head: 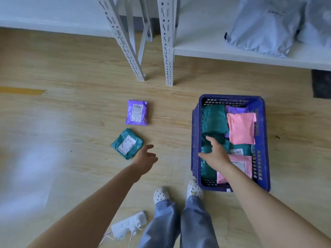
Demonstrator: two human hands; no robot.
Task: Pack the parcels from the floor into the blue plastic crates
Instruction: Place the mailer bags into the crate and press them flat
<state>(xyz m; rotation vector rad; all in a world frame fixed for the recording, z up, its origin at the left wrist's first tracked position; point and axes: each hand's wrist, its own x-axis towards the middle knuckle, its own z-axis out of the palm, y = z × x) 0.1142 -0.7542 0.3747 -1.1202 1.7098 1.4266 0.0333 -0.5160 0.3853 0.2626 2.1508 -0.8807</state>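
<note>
On the floor (71, 113), our blue crate (231, 97) sits part-filled with parcels.
A purple parcel (137, 112) and a green parcel (127, 143) lie left of it; our left hand (146, 158) hovers spread beside the green one, our right hand (215, 154) spread, empty, over the crate.

Wood-look floor (71, 72). White slotted shelving uprights (168, 51) stand top centre. The shelf board (215, 45) to the R carries grey poly bags (265, 25), poss. two, too blurred to be sure. Yellow tape strip (21, 90) far L. Dark mat (321, 84) at R edge. White power strip (128, 224) w/ cables (132, 236) plugged in, bottom centre.
</note>
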